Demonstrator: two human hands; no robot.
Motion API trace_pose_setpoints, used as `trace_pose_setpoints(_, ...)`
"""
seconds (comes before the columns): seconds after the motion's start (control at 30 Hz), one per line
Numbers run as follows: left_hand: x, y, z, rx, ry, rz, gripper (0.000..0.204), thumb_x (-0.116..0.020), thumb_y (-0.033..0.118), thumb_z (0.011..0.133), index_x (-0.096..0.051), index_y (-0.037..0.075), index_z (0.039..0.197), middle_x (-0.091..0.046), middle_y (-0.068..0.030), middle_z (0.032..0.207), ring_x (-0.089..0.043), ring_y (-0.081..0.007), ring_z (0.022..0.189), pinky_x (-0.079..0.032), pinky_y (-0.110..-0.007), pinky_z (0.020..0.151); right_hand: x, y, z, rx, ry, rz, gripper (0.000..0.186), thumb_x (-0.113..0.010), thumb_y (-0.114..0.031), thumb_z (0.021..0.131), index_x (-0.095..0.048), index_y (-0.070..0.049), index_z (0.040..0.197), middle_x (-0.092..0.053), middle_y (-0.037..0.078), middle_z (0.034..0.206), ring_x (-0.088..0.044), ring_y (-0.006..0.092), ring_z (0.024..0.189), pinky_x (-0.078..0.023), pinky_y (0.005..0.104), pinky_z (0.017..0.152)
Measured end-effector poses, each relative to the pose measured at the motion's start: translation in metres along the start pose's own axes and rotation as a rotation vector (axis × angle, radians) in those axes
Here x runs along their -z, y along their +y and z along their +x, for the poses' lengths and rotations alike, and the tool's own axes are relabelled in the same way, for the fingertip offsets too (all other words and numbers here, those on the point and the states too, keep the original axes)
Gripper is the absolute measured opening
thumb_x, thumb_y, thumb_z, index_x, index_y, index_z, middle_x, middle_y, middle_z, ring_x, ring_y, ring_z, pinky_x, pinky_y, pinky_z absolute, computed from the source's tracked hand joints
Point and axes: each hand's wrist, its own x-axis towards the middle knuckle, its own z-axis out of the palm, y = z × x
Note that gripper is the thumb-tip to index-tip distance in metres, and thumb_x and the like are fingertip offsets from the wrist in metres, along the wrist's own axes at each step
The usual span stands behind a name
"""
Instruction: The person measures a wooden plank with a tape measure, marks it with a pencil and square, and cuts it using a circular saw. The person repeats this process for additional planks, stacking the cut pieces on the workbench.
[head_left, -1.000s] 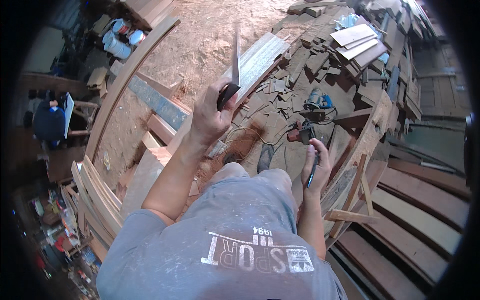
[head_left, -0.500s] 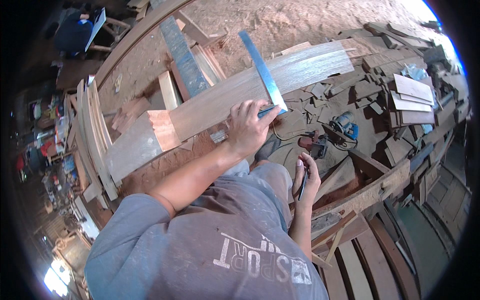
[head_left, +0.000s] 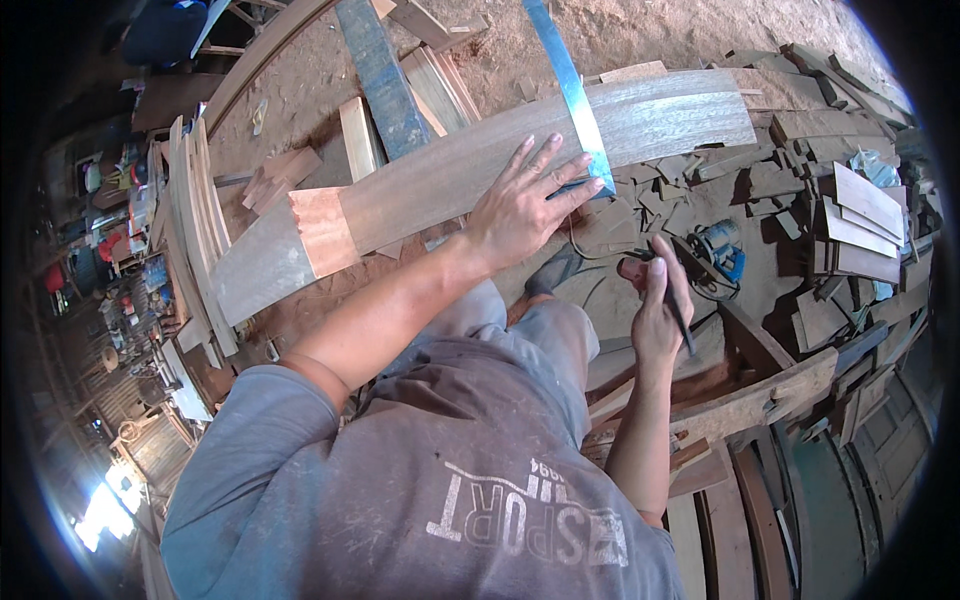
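Note:
A long brown wooden board (head_left: 420,205) lies across in front of me, with a pale reddish patch near its left end. Across it lies a metal try square (head_left: 572,92), its shiny blade pointing away and its blue stock along the near edge. My left hand (head_left: 520,212) rests over the board's near edge with fingers spread, the fingertips beside the square and one finger touching its stock. Lower on the right, my right hand (head_left: 660,315) is closed around a slim dark pencil (head_left: 681,318), apart from the board.
A blue power tool (head_left: 722,255) with a cable and a red tool (head_left: 632,270) lie on the ground among wood offcuts. Stacked boards (head_left: 860,225) stand at the right. A dark beam (head_left: 385,85) runs under the board, and timber strips (head_left: 195,225) lean at the left.
My left hand has flattened out, its fingers now spread beside the square. My right hand has risen toward the board with the pencil. The whole view has shifted a little.

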Motion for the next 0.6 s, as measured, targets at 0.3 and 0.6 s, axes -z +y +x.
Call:
trace_pose_setpoints(0.3, -0.006, -0.005, -0.003, -0.036, 0.014, 0.065, 0.053, -0.074, 0.013, 0.096, -0.072, 0.025, 0.148, -0.066, -0.0020, 0.156, -0.052, -0.0451, 0.151, -0.037, -0.069, 0.125, -0.032, -0.046, 0.042, -0.034, -0.012, 0.090, 0.026, -0.067, -0.018, 0.110, -0.077, -0.001, 0.127, -0.079, 0.010, 0.107, -0.072, 0.0148, 0.095, -0.057, 0.0311, 0.086)
trace_pose_setpoints(0.6, -0.008, -0.005, -0.003, -0.040, 0.016, 0.066, 0.055, -0.074, 0.012, 0.096, -0.070, 0.026, 0.149, -0.066, -0.0019, 0.156, -0.053, -0.0462, 0.150, -0.038, -0.070, 0.125, -0.051, -0.044, 0.065, 0.131, 0.000, -0.030, 0.028, -0.070, -0.022, 0.109, -0.079, -0.001, 0.125, -0.081, 0.013, 0.107, -0.074, 0.0182, 0.100, -0.057, 0.0333, 0.090)
